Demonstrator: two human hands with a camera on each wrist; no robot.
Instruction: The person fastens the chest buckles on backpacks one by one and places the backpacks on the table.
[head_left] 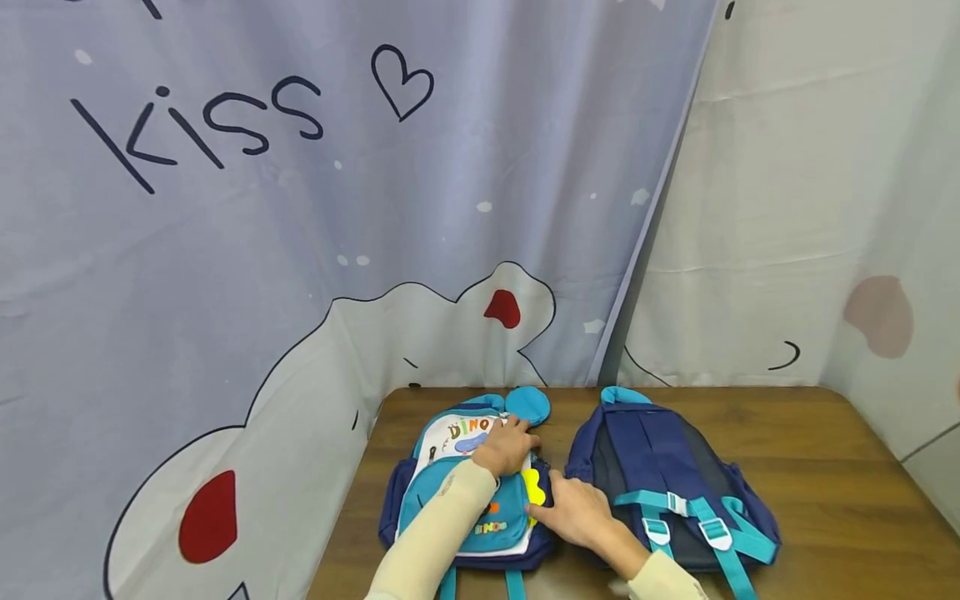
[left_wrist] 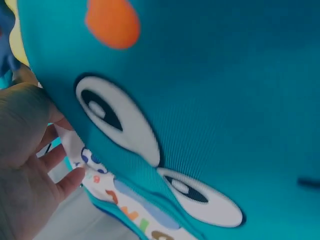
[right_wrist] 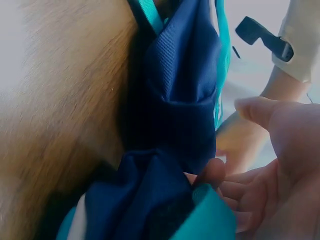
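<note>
A teal, white and navy children's backpack (head_left: 435, 479) with a dinosaur face and "DINO" lettering lies front side up. My left hand (head_left: 508, 446) reaches over its upper right part, and in the left wrist view the fingers (left_wrist: 62, 185) are slightly bent beside the edge of the teal front pocket (left_wrist: 210, 115). At the backpack's right side, by the yellow spikes (head_left: 533, 492), is my right hand (head_left: 581, 510). Its thumb (right_wrist: 255, 109) is extended while the other fingers touch navy fabric (right_wrist: 175, 135) of the side. Some fingertips are hidden.
A second navy backpack (head_left: 660, 442) lies to the right, with its teal straps (head_left: 727, 533) and white buckles upward. A round blue piece (head_left: 527, 406) is beside the first backpack's top. Both are on a wooden table (head_left: 832, 467) with printed curtains (head_left: 450, 192) behind.
</note>
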